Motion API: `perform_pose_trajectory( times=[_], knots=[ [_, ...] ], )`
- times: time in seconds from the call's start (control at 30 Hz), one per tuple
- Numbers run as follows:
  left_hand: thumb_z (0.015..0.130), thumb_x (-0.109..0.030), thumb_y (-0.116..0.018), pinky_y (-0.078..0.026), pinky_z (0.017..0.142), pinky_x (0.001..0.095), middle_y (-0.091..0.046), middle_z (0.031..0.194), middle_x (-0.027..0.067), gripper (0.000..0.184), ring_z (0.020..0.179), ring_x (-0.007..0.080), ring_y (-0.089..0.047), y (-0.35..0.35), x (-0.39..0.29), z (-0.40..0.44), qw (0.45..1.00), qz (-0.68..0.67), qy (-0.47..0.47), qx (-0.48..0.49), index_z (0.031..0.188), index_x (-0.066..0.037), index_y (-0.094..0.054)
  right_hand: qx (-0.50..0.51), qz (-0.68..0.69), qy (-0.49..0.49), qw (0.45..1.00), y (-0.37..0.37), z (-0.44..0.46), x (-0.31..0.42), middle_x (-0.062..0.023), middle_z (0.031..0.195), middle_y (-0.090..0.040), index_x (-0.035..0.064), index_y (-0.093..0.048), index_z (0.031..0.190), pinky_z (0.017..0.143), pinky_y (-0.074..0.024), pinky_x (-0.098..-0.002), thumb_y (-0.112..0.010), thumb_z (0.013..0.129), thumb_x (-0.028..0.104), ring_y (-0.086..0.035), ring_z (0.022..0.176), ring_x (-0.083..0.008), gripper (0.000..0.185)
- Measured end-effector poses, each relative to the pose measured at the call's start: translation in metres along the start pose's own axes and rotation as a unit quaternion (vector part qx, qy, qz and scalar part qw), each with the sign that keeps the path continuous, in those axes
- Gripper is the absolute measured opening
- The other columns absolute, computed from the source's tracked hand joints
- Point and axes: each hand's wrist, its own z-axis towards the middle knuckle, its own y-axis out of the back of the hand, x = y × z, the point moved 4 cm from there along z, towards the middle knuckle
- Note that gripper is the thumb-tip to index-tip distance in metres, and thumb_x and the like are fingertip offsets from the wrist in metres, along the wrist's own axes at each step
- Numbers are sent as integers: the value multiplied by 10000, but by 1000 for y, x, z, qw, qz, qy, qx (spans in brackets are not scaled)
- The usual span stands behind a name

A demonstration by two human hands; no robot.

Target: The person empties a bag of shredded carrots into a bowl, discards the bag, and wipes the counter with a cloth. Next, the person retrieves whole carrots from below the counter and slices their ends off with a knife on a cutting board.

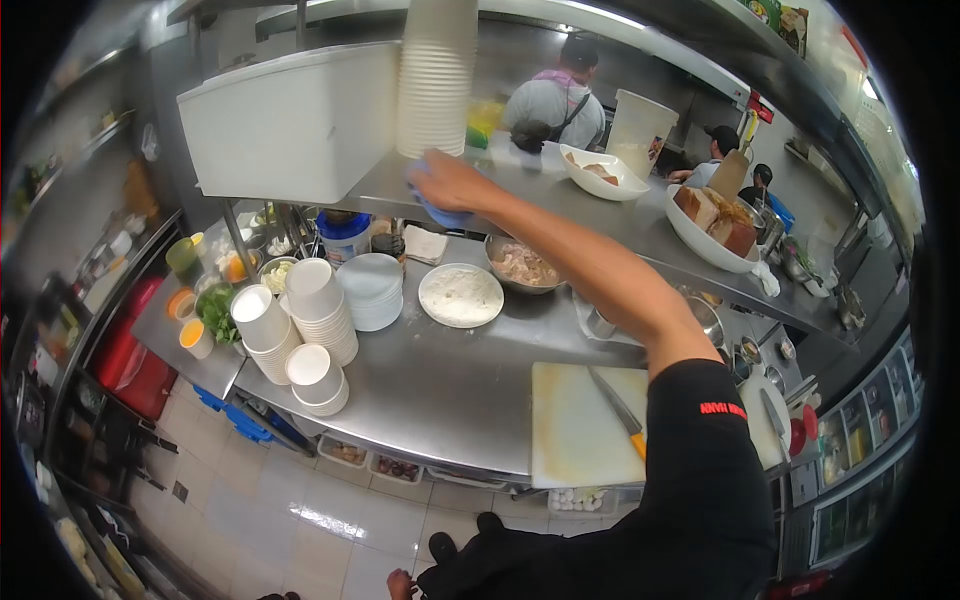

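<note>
My right hand (447,184) is closed around a blue cloth (440,212) and presses it against the front edge of the steel shelf (375,185). Just above it stands a tall stack of white tubs (435,90), with a large white bin (285,120) to the left. At the bottom edge of the view my left hand (401,584) hangs low, small and partly cut off. Its fingers look curled and nothing shows in them.
On the steel counter (430,400) are stacked white tubs (325,310), a plate of white powder (461,295), a bowl of raw meat (525,265) and a cutting board (570,440) with a knife (620,412). Bread fills a white bowl (705,240). Several people work behind the shelf.
</note>
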Motion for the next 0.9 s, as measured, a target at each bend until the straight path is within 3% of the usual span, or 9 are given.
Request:
perform_pose_trajectory(
  times=[0.03,0.1,0.23,0.33,0.47,0.53,0.67,0.73,0.9],
  knots=[
    [742,-184,-636,-493,561,397,-608,726,134,254,629,284,-597,-7,-5,7,970,-187,150,31,933,-22,-590,23,48,-15,998,-8,19,6,-326,1076,-614,-135,-545,1117,914,-477,-456,-566,838,331,-616,1032,-411,544],
    [784,-144,-580,-496,506,329,-630,762,141,487,561,225,-598,-9,-32,16,909,-320,264,36,1239,27,-555,70,45,17,996,-33,51,14,-302,1086,-621,-96,-582,1114,902,-485,-438,-582,799,291,-616,1033,-396,499],
    [883,-256,-647,-466,538,285,-633,788,65,402,636,130,-567,55,-156,81,933,-345,83,64,1191,-8,-581,-22,51,250,967,-19,4,25,-183,1125,-648,57,-609,1178,886,-493,-419,-636,697,248,-618,1032,-364,518],
    [936,-248,-608,-472,598,266,-620,809,25,242,680,102,-560,172,-338,94,916,-328,-160,164,1041,-32,-596,68,62,173,981,39,-71,2,-205,1194,-596,41,-578,1213,945,-460,-415,-636,673,205,-582,1077,-359,568],
    [959,-172,-556,-472,664,229,-637,891,60,245,722,98,-569,330,-586,35,829,-318,-427,171,1154,-24,-564,-114,4,191,975,103,-175,-67,-189,1121,-621,48,-603,1133,942,-456,-418,-608,648,106,-582,1056,-365,489],
    [974,-272,-523,-458,582,225,-624,821,58,324,675,85,-562,373,-683,31,815,-286,-495,95,1185,-26,-535,-186,-37,149,970,138,-243,-90,-174,1030,-650,34,-625,1079,902,-483,-415,-584,644,79,-607,992,-373,440],
    [951,-493,-477,-375,340,245,-627,786,101,564,480,121,-540,405,-840,75,881,-269,-388,-27,1252,-16,-479,-499,-115,-74,855,239,-377,-144,-205,865,-671,35,-641,1033,711,-538,-380,-561,674,93,-677,761,-321,372],
    [946,-427,-475,-359,307,253,-637,770,122,511,430,137,-525,398,-886,112,919,-253,-298,55,1231,-3,-474,-434,-136,-248,855,288,-408,-180,-197,895,-671,44,-617,1105,710,-521,-379,-686,723,227,-662,763,-312,429],
    [906,-207,-419,-397,329,243,-639,722,153,336,439,147,-538,376,-921,163,934,-219,-227,167,1104,54,-491,-267,-106,-188,939,315,-401,-243,-173,902,-654,74,-603,1085,765,-484,-392,-766,704,327,-626,827,-308,485]
  ],
)
